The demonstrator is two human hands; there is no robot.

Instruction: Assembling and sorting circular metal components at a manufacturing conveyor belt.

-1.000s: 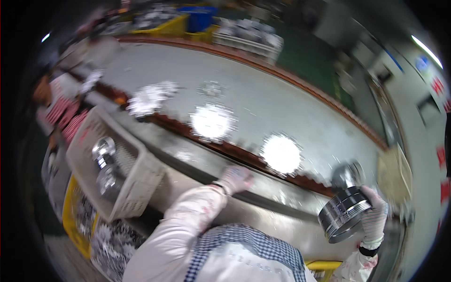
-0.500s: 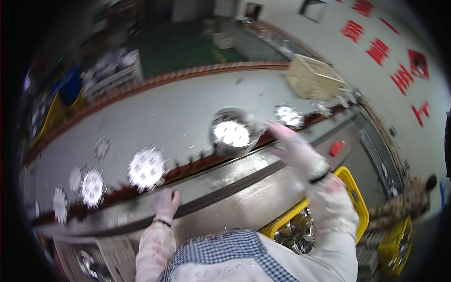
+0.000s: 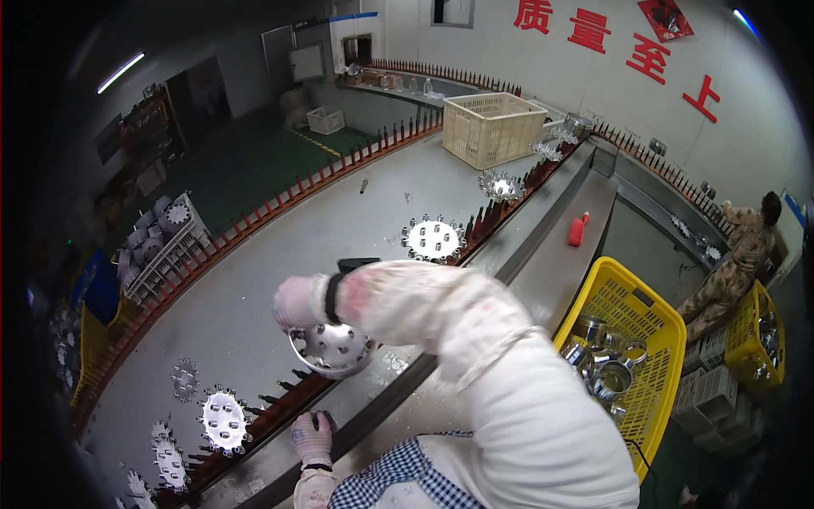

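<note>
My right hand [image 3: 297, 303], in a pale pinkish glove, reaches across to the left side of a round metal pot [image 3: 354, 368] and appears to touch its rim. Its fingers are blurred and partly hidden. Inside the pot shows a bright surface dotted with small metal pieces. Nearer to me, my left hand [image 3: 311, 437] rests on the metal ledge with its fingers forward and thumb apart, holding nothing visible. To its left stands a bright metal disc [image 3: 225, 420] ringed with small metal cups. A similar disc [image 3: 433, 238] sits beyond my right forearm.
Dark upright pegs line the curved conveyor's rust-red edge [image 3: 297, 392]. A yellow crate [image 3: 664, 316] of metal rings stands at my right. A red bottle [image 3: 578, 229] lies on the ledge; a cream crate [image 3: 492, 136] stands farther off. A person in camouflage [image 3: 739, 254] works at far right.
My right hand has swung left across the pot, from its right side to its left. My left hand stays on the ledge. The view has turned and tilted upward.
</note>
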